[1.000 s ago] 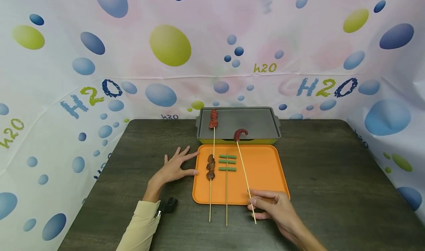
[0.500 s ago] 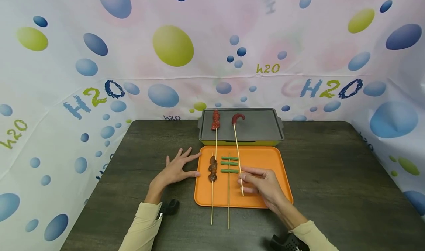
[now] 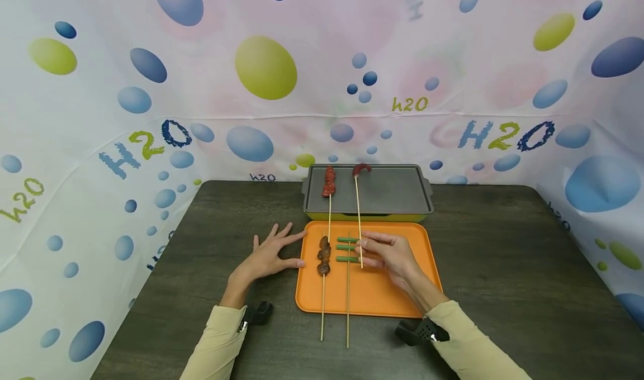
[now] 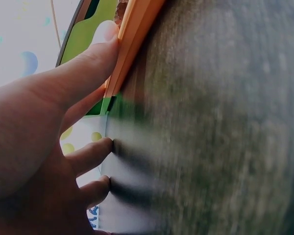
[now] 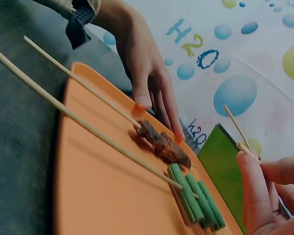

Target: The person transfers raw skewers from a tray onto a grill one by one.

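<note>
In the head view my right hand [image 3: 394, 260] pinches the bamboo stick of a skewer [image 3: 361, 169] topped with a curled dark red piece. That piece lies over the far part of the grey griddle pan [image 3: 392, 193]. My left hand [image 3: 266, 257] has its fingers spread, with thumb and index fingertip at the left rim of the orange tray [image 3: 382, 299]. On this tray are a brown meat skewer [image 3: 324, 257] and a skewer of green pieces [image 3: 346, 247], partly covered by my right fingers. The right wrist view shows both skewers [image 5: 164, 147] close up.
Another skewer with red meat chunks [image 3: 329, 181] lies on the left part of the pan, its stick reaching back over the tray. The two tray skewers' sticks overhang the tray's near edge. Behind the dark wooden table [image 3: 483, 268] hangs a patterned sheet [image 3: 453, 61].
My right hand has moved away from me and slightly left, carrying the curled red skewer from the pan's near edge to over its far part. My left hand stays at the tray rim.
</note>
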`<control>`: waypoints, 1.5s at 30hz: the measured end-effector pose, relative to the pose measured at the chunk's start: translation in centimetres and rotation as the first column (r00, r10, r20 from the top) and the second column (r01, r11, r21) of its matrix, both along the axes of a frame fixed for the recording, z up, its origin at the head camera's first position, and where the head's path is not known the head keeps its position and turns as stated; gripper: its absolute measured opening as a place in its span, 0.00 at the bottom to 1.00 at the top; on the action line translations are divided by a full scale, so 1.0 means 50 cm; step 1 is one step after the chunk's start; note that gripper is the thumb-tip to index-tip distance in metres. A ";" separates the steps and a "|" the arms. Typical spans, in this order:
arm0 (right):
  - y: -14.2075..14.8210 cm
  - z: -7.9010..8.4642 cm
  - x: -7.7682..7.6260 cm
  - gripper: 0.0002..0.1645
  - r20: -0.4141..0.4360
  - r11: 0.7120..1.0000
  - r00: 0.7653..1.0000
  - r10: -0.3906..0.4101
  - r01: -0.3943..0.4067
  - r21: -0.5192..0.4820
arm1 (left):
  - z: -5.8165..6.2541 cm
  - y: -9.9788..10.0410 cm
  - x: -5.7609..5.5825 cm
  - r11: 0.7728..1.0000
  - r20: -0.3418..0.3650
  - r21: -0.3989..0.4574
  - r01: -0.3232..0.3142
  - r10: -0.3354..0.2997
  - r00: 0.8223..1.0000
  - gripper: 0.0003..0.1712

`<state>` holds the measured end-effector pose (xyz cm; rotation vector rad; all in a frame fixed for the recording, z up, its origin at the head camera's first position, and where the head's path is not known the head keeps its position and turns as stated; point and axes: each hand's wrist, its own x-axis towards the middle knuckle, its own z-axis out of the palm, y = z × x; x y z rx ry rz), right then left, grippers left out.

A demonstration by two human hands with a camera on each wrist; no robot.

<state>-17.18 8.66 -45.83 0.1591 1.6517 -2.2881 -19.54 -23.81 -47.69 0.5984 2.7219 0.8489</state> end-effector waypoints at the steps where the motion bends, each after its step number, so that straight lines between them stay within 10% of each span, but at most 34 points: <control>1: 0.000 -0.002 -0.004 0.28 0.005 1.000 1.000 0.002 -0.002 0.002 | 0.000 0.000 0.000 1.000 0.002 0.001 -0.001 0.001 1.000 0.45; 18: 0.002 -0.006 -0.016 0.29 -0.007 0.995 0.995 0.096 -0.096 0.011 | 0.003 0.004 0.000 1.000 0.008 0.007 0.003 -0.004 1.000 0.45; 36: 0.090 -0.015 0.168 0.40 0.046 0.899 0.898 0.438 -0.436 -0.043 | 0.000 0.005 0.001 1.000 0.015 0.015 0.005 -0.005 1.000 0.45; 45: 0.067 -0.041 0.203 0.42 0.065 0.857 0.865 0.498 -0.478 -0.194 | 0.003 0.003 0.003 1.000 0.004 0.013 0.000 0.000 1.000 0.45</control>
